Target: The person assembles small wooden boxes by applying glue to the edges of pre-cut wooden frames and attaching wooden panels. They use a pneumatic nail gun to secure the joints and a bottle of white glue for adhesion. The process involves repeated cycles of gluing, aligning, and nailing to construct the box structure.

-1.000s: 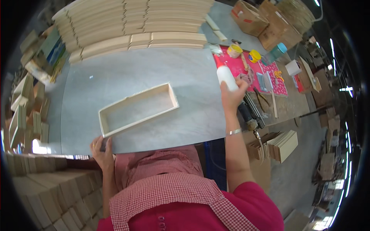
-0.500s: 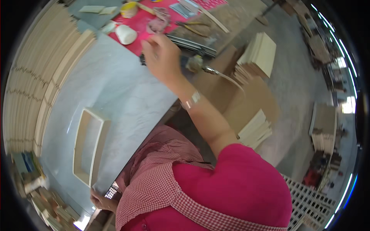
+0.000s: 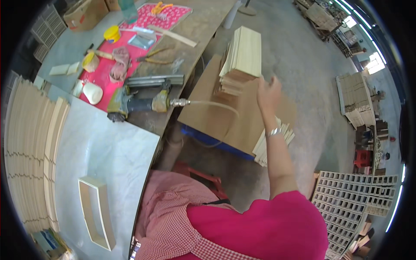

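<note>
My right hand (image 3: 268,97) reaches out to the right, beside the near corner of a stack of thin pale wood panels (image 3: 245,50). Its thumb and fingers are apart and I see nothing between them; whether a fingertip touches the stack I cannot tell. My left hand is out of the picture. A narrow rectangular wooden frame (image 3: 104,210) rests on the grey-white tabletop (image 3: 123,151) at the left. Beyond it a nail gun (image 3: 141,105) lies on its side, with an air hose (image 3: 212,103) running to the right.
Long wooden strips (image 3: 28,143) are piled along the left. A white bottle (image 3: 92,93), a tape roll (image 3: 90,62), pliers (image 3: 154,58) and a yellow tub (image 3: 112,34) sit around a pink cloth. Brown board (image 3: 201,108) lies under the panels, near fanned slats (image 3: 262,149).
My right hand has swung from above the table by the nail gun over to the panel stack. The view has turned right, and my left hand has gone out of it.
</note>
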A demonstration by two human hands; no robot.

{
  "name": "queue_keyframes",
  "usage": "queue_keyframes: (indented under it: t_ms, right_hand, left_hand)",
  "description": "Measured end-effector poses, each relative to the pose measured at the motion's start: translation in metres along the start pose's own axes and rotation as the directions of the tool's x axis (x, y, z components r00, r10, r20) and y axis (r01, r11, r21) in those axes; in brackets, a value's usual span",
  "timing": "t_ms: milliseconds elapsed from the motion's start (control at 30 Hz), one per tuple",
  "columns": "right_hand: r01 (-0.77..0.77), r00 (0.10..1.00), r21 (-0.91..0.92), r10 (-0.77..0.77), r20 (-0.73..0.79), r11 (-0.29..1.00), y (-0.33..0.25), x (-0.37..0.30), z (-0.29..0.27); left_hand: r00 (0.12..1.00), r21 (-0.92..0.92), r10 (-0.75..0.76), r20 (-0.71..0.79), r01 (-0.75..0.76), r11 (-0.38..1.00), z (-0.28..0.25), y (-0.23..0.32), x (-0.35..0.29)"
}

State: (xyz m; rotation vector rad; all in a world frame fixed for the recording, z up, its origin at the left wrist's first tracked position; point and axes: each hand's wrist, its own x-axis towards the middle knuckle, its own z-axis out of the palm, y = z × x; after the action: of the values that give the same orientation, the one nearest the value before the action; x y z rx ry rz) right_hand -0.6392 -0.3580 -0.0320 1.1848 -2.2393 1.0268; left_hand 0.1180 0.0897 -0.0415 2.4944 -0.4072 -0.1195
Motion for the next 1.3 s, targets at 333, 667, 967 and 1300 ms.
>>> queue_keyframes:
  t_ms: [333, 667, 967, 1300]
  right_hand:
    - [-0.006, 0.704, -0.248, 0.181, 0.687, 0.969, -0.075, 0.104, 0.046]
    - [-0.112, 0.808, -0.17, 0.189, 0.558, 0.979, -0.047, 0.111, 0.033]
    - [0.405, 0.778, 0.586, -0.601, 0.183, 0.702, -0.262, 0.051, -0.014]
    - [0.273, -0.338, 0.942, -0.936, -0.096, -0.194, -0.455, -0.172, -0.132]
  left_hand:
    - [0.989, -0.06, 0.142, 0.039, -0.139, 0.988, -0.015, -0.066, 0.008]
    - [0.987, -0.126, 0.146, 0.061, -0.138, 0.983, -0.004, -0.095, 0.002]
    - [0.974, -0.551, -0.223, -0.022, 0.175, 0.816, -0.014, -0.038, -0.037]
    - [0.958, -0.204, 0.237, -0.162, -0.268, 0.942, -0.011, 0.059, -0.065]
